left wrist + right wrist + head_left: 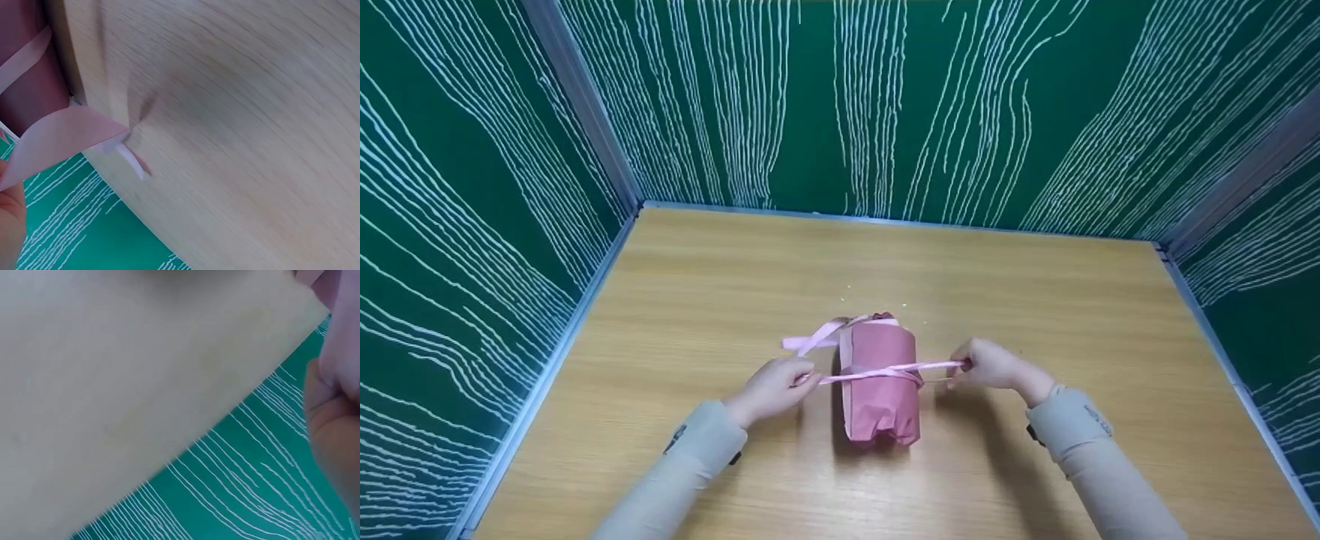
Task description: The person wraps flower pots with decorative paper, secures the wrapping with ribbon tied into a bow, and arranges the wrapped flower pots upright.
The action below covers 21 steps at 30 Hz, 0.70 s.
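A bundle wrapped in dark pink paper (883, 412) lies on the wooden table, its lower end crumpled. Pink ribbon (862, 374) runs round its middle and crosses over itself on top. To the left of the bundle, my left hand (775, 388) pinches one length of the ribbon. On the right, my right hand (988, 364) grips the other length, so the ribbon stretches between both hands. A loose ribbon tail (817, 337) trails off the bundle's upper left. In the right wrist view, pink ribbon (342, 343) passes into the fingers, partly out of frame.
Green panels with wavy white lines (810, 105) rise behind and on both sides of the wooden table (697, 285). Metal edging (885, 220) borders the tabletop. A few tiny pale specks (904, 305) lie beyond the bundle.
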Each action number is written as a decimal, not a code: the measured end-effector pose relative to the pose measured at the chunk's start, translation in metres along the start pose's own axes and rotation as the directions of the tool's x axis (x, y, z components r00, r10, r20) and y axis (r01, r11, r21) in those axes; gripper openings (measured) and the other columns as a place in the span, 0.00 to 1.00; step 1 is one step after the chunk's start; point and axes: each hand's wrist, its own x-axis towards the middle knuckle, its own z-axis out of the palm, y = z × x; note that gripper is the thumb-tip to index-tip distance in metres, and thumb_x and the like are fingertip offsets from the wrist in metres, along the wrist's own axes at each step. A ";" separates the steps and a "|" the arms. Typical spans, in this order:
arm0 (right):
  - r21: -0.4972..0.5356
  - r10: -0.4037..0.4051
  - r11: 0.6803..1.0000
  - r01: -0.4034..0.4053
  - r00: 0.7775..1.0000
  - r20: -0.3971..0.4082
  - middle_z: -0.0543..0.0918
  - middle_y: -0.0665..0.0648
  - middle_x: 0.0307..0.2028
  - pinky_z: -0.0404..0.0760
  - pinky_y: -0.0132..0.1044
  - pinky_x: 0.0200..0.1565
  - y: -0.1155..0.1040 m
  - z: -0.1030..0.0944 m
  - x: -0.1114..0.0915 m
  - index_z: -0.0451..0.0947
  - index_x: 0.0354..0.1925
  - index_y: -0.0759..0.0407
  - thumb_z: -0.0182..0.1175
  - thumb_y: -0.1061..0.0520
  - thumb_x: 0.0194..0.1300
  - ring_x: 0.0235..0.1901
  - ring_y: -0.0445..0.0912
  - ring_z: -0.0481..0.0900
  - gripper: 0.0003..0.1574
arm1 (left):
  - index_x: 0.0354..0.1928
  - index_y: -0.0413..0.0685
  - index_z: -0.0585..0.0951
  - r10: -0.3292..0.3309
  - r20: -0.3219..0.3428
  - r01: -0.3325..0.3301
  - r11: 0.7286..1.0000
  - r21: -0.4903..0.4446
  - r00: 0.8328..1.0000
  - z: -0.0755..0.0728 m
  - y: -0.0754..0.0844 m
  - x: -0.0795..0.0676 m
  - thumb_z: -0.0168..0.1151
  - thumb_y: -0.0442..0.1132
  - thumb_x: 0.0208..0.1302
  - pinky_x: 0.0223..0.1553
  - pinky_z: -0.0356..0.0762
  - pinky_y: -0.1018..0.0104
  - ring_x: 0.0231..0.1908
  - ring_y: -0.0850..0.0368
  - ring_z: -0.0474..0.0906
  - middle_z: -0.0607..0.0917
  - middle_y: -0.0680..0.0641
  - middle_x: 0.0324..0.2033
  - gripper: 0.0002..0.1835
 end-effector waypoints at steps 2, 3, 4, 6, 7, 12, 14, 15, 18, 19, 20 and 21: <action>-0.003 -0.020 1.000 0.020 1.000 -0.007 0.75 0.52 0.18 0.63 0.27 0.21 -0.001 -0.003 -0.001 0.82 0.25 0.66 0.67 0.62 0.54 0.17 0.34 0.62 0.06 | 0.17 0.47 0.65 -0.003 -0.006 0.003 1.000 0.003 1.000 0.000 -0.001 -0.001 0.54 0.39 0.66 0.24 0.57 0.73 0.19 0.66 0.56 0.60 0.60 0.15 0.19; 0.036 -0.023 0.999 0.024 0.999 -0.022 0.75 0.52 0.18 0.64 0.27 0.22 -0.001 -0.004 -0.001 0.82 0.25 0.66 0.66 0.62 0.55 0.18 0.34 0.63 0.07 | 0.17 0.47 0.65 -0.006 -0.006 0.006 1.000 -0.003 1.000 0.001 -0.002 -0.001 0.54 0.39 0.66 0.24 0.57 0.73 0.19 0.66 0.57 0.60 0.60 0.15 0.19; 0.078 -0.020 0.997 0.023 0.999 -0.044 0.76 0.52 0.19 0.65 0.27 0.23 0.000 -0.005 -0.001 0.81 0.26 0.67 0.65 0.62 0.57 0.19 0.35 0.64 0.08 | 0.17 0.46 0.65 -0.009 -0.004 0.009 1.000 -0.009 1.000 0.001 -0.002 -0.001 0.54 0.39 0.66 0.24 0.57 0.73 0.19 0.66 0.57 0.60 0.59 0.15 0.19; 0.150 -0.004 0.988 0.020 0.994 -0.106 0.76 0.51 0.23 0.69 0.27 0.27 0.002 -0.005 -0.002 0.81 0.28 0.67 0.63 0.62 0.59 0.22 0.35 0.67 0.08 | 0.17 0.46 0.65 -0.016 0.001 0.016 1.000 -0.020 1.000 0.001 -0.002 -0.001 0.54 0.39 0.67 0.24 0.59 0.73 0.20 0.65 0.58 0.60 0.59 0.15 0.19; 0.178 0.004 0.984 0.020 0.991 -0.134 0.77 0.52 0.24 0.70 0.27 0.28 0.004 -0.005 -0.002 0.81 0.30 0.68 0.62 0.63 0.59 0.23 0.36 0.68 0.06 | 0.17 0.47 0.65 -0.019 0.004 0.019 1.000 -0.025 1.000 0.002 -0.002 -0.001 0.54 0.39 0.67 0.24 0.59 0.73 0.20 0.66 0.58 0.61 0.59 0.15 0.19; -0.015 -0.016 1.000 0.011 0.932 -0.363 0.81 0.59 0.27 0.77 0.35 0.31 0.012 -0.003 -0.002 0.80 0.30 0.69 0.61 0.70 0.54 0.26 0.45 0.75 0.02 | 0.17 0.48 0.63 -0.012 0.003 0.012 0.999 -0.036 1.000 0.001 -0.004 -0.001 0.54 0.38 0.66 0.24 0.59 0.73 0.20 0.65 0.58 0.60 0.59 0.15 0.19; -0.102 -0.017 0.994 -0.039 0.868 -0.497 0.81 0.62 0.26 0.78 0.39 0.32 0.013 -0.003 -0.002 0.79 0.28 0.69 0.61 0.72 0.53 0.27 0.49 0.77 0.02 | 0.17 0.48 0.62 0.002 -0.011 -0.002 1.000 -0.019 1.000 0.001 -0.005 -0.002 0.54 0.37 0.66 0.24 0.58 0.73 0.20 0.65 0.58 0.59 0.59 0.15 0.19; -0.085 0.008 0.994 -0.068 0.828 -0.561 0.82 0.62 0.27 0.79 0.39 0.33 0.013 -0.003 -0.002 0.79 0.28 0.70 0.61 0.72 0.53 0.29 0.49 0.78 0.02 | 0.17 0.48 0.62 0.011 -0.019 -0.011 1.000 -0.007 1.000 0.001 -0.005 -0.002 0.54 0.37 0.65 0.24 0.58 0.73 0.20 0.65 0.58 0.59 0.59 0.15 0.19; 0.311 0.208 0.950 -0.006 0.757 -0.620 0.83 0.58 0.29 0.82 0.34 0.37 0.012 -0.006 -0.002 0.75 0.32 0.70 0.54 0.72 0.62 0.33 0.44 0.81 0.03 | 0.17 0.47 0.62 0.030 -0.041 -0.029 0.999 0.018 0.999 0.002 -0.006 -0.003 0.54 0.36 0.65 0.23 0.59 0.72 0.20 0.65 0.58 0.59 0.59 0.16 0.19; 0.497 0.280 0.865 0.069 0.756 -0.592 0.84 0.56 0.30 0.82 0.33 0.38 0.011 -0.007 -0.003 0.73 0.33 0.69 0.50 0.70 0.65 0.34 0.42 0.82 0.05 | 0.16 0.47 0.62 0.037 -0.047 -0.036 0.999 0.022 0.998 0.002 -0.006 -0.003 0.54 0.36 0.65 0.23 0.59 0.72 0.20 0.65 0.58 0.59 0.59 0.16 0.19; 0.665 0.341 0.732 0.150 0.764 -0.548 0.83 0.54 0.30 0.82 0.31 0.39 0.010 -0.009 -0.004 0.71 0.33 0.66 0.46 0.69 0.69 0.34 0.41 0.82 0.08 | 0.17 0.46 0.63 0.042 -0.050 -0.041 0.999 0.017 0.998 0.002 -0.007 -0.003 0.54 0.36 0.65 0.23 0.60 0.71 0.20 0.65 0.58 0.60 0.59 0.16 0.19; 0.789 0.388 0.577 0.210 0.780 -0.492 0.83 0.52 0.29 0.82 0.30 0.39 0.009 -0.009 -0.004 0.69 0.34 0.62 0.42 0.68 0.71 0.33 0.39 0.82 0.10 | 0.17 0.46 0.63 0.045 -0.053 -0.045 0.999 0.012 0.998 0.003 -0.007 -0.003 0.54 0.36 0.65 0.23 0.61 0.71 0.20 0.65 0.58 0.60 0.59 0.17 0.19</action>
